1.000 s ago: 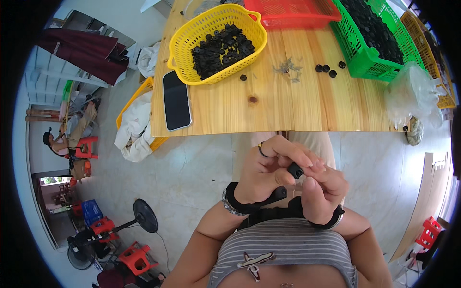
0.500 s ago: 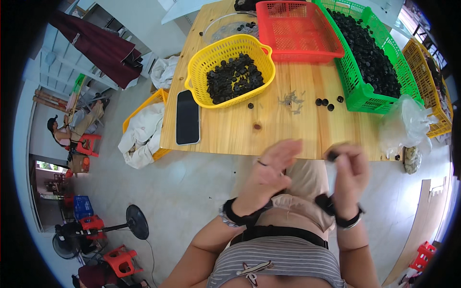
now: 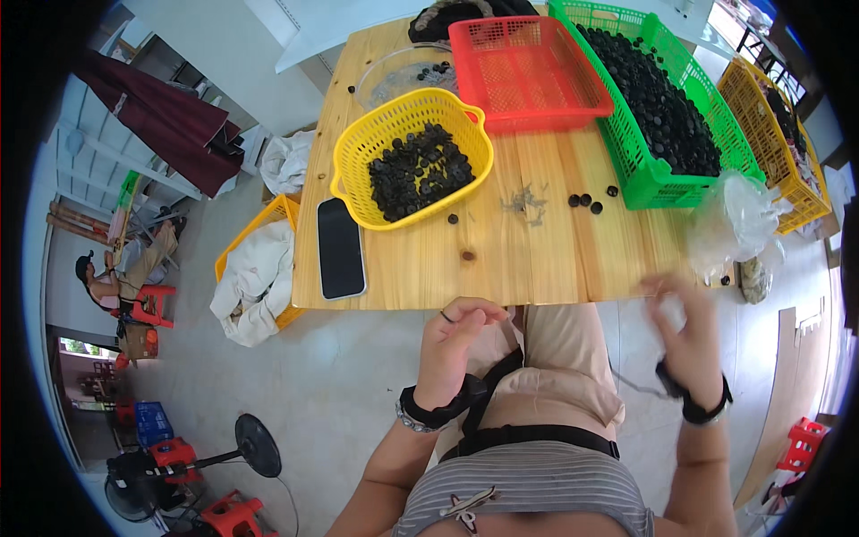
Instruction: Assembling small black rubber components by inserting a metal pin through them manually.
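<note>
My left hand (image 3: 450, 349) is in front of the table's near edge, fingers curled and thumb pressed against them. Whatever that pinch may hold is too small to make out. My right hand (image 3: 687, 336) hovers by the table's near right edge, blurred by motion, thumb and fingers apart with nothing visible between them. On the wooden table (image 3: 394, 277) lie several thin, pale small pieces (image 3: 526, 202) and several round black parts (image 3: 585, 200). A yellow basket (image 3: 351, 170) holds many black parts; a single black part (image 3: 453, 218) sits beside it.
A phone (image 3: 342, 249) lies at the table's left edge. Behind are a round clear container (image 3: 369, 79), a red basket (image 3: 528, 122) and a green crate (image 3: 640, 186) full of black parts. A clear plastic bag (image 3: 729, 224) stands at right. A fan (image 3: 258, 445) is on the left.
My hands have moved apart, the right one outward to the right, the left one back to the left. The round black part seen in my right hand earlier no longer shows there.
</note>
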Motion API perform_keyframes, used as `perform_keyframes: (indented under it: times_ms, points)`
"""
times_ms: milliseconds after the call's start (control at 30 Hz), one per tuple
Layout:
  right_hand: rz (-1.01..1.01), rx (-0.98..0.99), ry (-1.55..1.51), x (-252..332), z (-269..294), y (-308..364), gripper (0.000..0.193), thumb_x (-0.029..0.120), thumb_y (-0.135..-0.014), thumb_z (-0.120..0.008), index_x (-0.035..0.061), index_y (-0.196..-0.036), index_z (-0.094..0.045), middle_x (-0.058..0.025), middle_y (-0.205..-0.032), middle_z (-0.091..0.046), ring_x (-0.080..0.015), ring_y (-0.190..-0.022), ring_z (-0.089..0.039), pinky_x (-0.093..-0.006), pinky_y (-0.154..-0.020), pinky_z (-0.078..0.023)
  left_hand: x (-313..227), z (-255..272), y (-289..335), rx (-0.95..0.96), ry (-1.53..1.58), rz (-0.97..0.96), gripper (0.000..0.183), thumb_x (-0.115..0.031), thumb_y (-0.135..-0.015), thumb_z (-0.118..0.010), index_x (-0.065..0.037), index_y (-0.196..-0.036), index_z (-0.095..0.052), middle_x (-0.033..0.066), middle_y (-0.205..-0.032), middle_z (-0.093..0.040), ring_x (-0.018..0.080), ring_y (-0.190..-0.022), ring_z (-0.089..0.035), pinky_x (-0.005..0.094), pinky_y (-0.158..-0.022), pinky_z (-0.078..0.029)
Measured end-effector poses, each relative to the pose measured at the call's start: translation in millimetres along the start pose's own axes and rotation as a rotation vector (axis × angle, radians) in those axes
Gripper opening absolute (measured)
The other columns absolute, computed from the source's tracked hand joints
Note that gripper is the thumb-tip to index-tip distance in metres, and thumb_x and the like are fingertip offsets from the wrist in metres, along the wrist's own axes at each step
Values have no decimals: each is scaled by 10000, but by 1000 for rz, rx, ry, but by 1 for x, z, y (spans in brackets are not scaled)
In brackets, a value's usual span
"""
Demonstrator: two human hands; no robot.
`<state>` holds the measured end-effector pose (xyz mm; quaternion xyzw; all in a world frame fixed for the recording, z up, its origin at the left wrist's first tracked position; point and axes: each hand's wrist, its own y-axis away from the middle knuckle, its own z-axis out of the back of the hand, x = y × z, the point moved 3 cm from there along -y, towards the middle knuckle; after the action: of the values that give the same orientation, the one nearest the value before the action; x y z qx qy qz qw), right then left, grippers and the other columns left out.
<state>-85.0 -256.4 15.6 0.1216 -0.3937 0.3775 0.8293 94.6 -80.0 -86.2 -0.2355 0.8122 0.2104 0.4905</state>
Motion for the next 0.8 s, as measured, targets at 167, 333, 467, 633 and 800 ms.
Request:
perform_keyframes:
  times_ms: [167, 333, 467, 633, 800]
  points:
    - [109, 1382, 229, -119, -32, 118, 221, 236, -818, -497, 87, -878, -649, -102, -826, -636, -255, -740, -607, -308, -668, -470, -14, -13, -11, -34, 5, -27, 182, -133, -896, -460, 15, -938, -558, 86, -890, -601, 155, -866, -558, 274, -824, -396]
    - [-94, 1854, -27, -151, -37, 166, 268, 248, -830, -481, 86, -956, -654, -76, -881, -659, -199, -786, -627, -286, -682, -474, -18, -14, -19, -43, 26, -19, 176, -129, -890, -464, 19, -939, -547, 93, -885, -591, 171, -873, -553, 287, -821, -399]
    - [-155, 1863, -87, -164, -26, 177, 270, 247, -830, -482, 85, -961, -654, -76, -883, -659, -195, -788, -627, -285, -682, -475, -19, -19, -21, -53, -19, -30, 182, -142, -896, -460, 7, -931, -558, 81, -882, -602, 151, -865, -559, 274, -812, -398]
    - [-267, 1889, -190, -182, -15, 197, 272, 246, -829, -483, 84, -966, -653, -75, -886, -659, -190, -791, -627, -285, -681, -476, -15, -29, -31, -67, -37, -28, 192, -161, -902, -460, -6, -926, -570, 69, -879, -615, 131, -859, -565, 257, -799, -398]
    - [-383, 1888, -304, -195, -9, 224, 274, 244, -829, -484, 82, -971, -653, -75, -889, -659, -184, -793, -627, -284, -680, -477, -9, -40, -30, -54, -24, 15, 175, -142, -887, -478, 10, -943, -546, 88, -892, -590, 173, -865, -556, 299, -814, -403]
